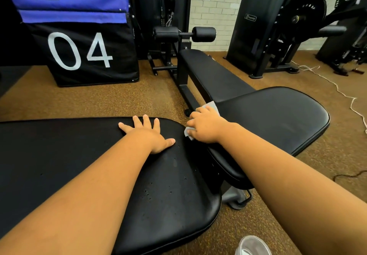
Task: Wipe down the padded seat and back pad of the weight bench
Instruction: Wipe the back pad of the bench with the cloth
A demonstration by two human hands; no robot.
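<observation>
Two bare forearms enter from bottom of frame, no sleeves in view. Left hand [149, 135] at frame centre, right hand [206, 126] just right of it. Both hands bare: no gloves, rings, watch, wristbands. Short fingernails.

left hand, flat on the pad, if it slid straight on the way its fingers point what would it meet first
The left hand points toward the pad's far edge, just past its fingertips. Beyond that comes bare floor, then probably the black box marked 04, though depth is hard to judge.
</observation>
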